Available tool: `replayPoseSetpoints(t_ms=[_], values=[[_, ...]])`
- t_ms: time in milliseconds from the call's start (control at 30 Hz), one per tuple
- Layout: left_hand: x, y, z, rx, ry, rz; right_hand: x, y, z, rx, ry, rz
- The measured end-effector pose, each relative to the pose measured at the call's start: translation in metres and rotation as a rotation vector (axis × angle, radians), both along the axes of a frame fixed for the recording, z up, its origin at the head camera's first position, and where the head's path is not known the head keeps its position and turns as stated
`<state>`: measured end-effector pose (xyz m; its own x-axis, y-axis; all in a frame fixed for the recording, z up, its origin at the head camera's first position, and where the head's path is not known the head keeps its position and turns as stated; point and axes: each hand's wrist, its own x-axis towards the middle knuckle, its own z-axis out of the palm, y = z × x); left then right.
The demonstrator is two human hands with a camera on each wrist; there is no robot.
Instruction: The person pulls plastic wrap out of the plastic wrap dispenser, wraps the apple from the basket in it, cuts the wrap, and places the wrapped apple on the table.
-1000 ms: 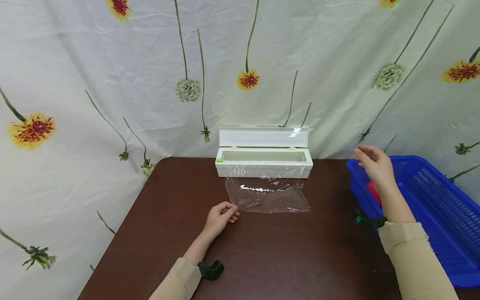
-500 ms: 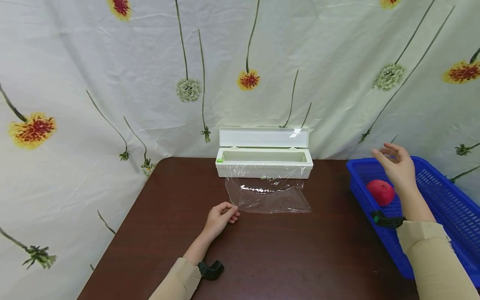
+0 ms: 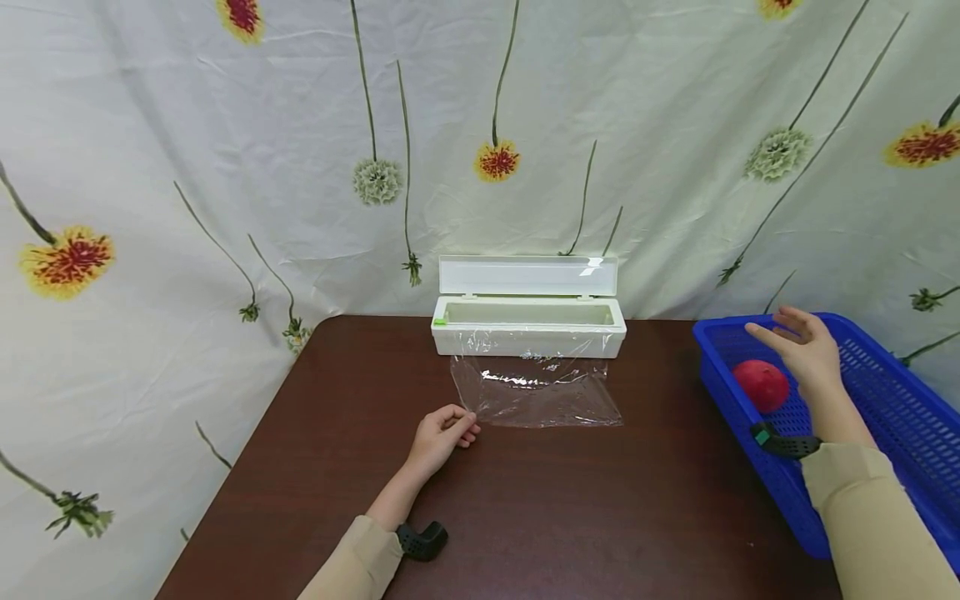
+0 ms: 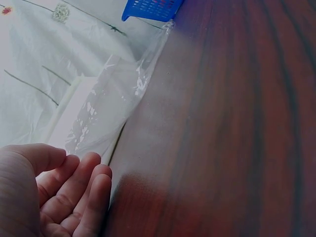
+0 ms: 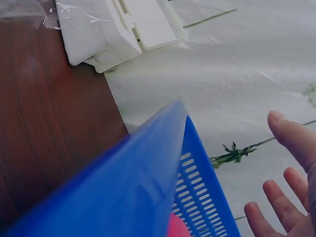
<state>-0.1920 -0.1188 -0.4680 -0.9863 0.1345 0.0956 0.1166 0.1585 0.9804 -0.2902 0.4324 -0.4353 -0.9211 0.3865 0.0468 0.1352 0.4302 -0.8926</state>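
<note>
My left hand [image 3: 437,440] pinches the near left corner of a clear sheet of cling film [image 3: 543,402] between thumb and forefinger. That sheet drapes from the front of a white cling film dispenser [image 3: 450,343], whose lid [image 3: 525,275] stands raised. In the left wrist view, the film [image 4: 106,116] stretches away from the fingertips. My right hand [image 3: 813,358] hovers over a blue plastic basket [image 3: 720,392], fingers spread and nothing between them. Just left of this hand, a red round object [image 3: 761,385] lies in the basket; its kind is unclear.
The dark brown wooden table [image 3: 555,508] carries the dispenser at its back edge and the basket on its right. Behind it hangs a white flower-print cloth [image 3: 300,150].
My right hand has moved right over the basket, with its fingers spreading, uncovering the red object. The left hand and the film have stayed in place.
</note>
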Motion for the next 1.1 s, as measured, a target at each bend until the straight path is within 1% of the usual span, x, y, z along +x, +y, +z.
replayPoseSetpoints(t_ms=[100, 167, 233, 333, 667, 767, 833, 967, 1033, 1100], values=[[0.0, 0.0, 0.0, 0.0, -0.003, 0.0, -0.011, 0.015, -0.019, 0.029, -0.01, 0.032], [0.0, 0.0, 0.0, -0.003, -0.003, 0.001, -0.013, 0.018, -0.026, 0.035, -0.029, 0.048], [0.001, 0.0, 0.0, -0.005, -0.005, 0.001, -0.011, 0.017, -0.028, 0.039, -0.048, 0.076], [0.002, 0.0, 0.0, -0.013, -0.001, 0.0, -0.004, 0.014, -0.026, 0.038, -0.076, 0.099], [0.001, 0.0, 0.0, -0.039, 0.035, -0.012, 0.01, 0.011, -0.031, 0.05, -0.177, 0.098], [0.001, -0.001, 0.0, -0.039, 0.041, -0.014, 0.015, 0.005, -0.025, 0.066, -0.203, 0.105], [0.001, -0.001, 0.0, -0.036, 0.044, -0.014, 0.021, -0.004, -0.015, 0.072, -0.224, 0.122], [0.001, -0.001, 0.0, -0.03, 0.035, -0.012, 0.04, -0.028, 0.012, 0.066, -0.231, 0.17], [0.001, -0.001, 0.0, -0.027, 0.025, -0.01, 0.047, -0.037, 0.02, 0.069, -0.233, 0.186], [0.001, -0.001, -0.001, -0.024, 0.016, -0.008, 0.051, -0.043, 0.024, 0.076, -0.24, 0.174]])
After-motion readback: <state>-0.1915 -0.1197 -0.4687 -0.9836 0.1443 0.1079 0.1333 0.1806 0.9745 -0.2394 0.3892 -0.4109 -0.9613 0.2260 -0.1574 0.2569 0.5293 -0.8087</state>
